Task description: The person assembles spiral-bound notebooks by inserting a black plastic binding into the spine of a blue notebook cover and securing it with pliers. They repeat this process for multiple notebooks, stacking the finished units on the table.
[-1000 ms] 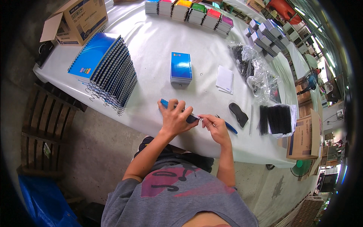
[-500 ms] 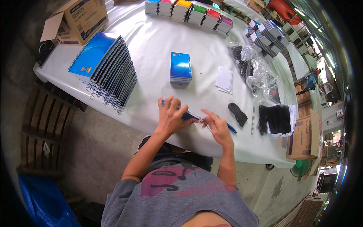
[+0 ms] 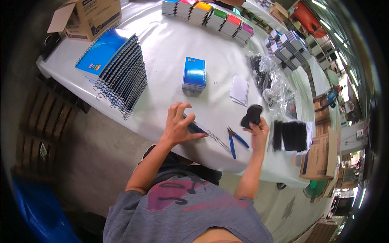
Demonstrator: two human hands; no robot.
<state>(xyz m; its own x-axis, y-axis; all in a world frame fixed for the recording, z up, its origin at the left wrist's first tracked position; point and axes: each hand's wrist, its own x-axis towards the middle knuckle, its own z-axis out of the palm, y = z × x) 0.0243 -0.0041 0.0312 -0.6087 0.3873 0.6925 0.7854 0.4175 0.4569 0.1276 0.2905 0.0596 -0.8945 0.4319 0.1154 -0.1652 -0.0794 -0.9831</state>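
Note:
My left hand [image 3: 176, 124] grips a small dark blue notebook [image 3: 197, 128] at the table's near edge, thumb along its near side and fingers arched over it. A loose wire coil [image 3: 219, 141] runs out from the notebook's right end across the table. My right hand [image 3: 259, 128] is closed on the lower end of a black, narrow-waisted object [image 3: 252, 116], lifted above the table; its exact kind is unclear. Between the hands lie blue-handled cutting pliers [image 3: 236, 141] with the handles spread. Ahead stands a short stack of blue notebooks [image 3: 194, 75].
At left rises a tall stack of blue spiral notebooks [image 3: 121, 77], before a cardboard box [image 3: 95, 20]. White sheets [image 3: 239, 90], clear plastic wrapping [image 3: 273, 81] and a bundle of black coils [image 3: 293, 136] lie to the right. Colourful notebook stacks [image 3: 219, 20] line the far side.
My right hand has left the coil, moved right and picked up the black object from the table. The pliers now lie on the table. My left hand stays at the notebook.

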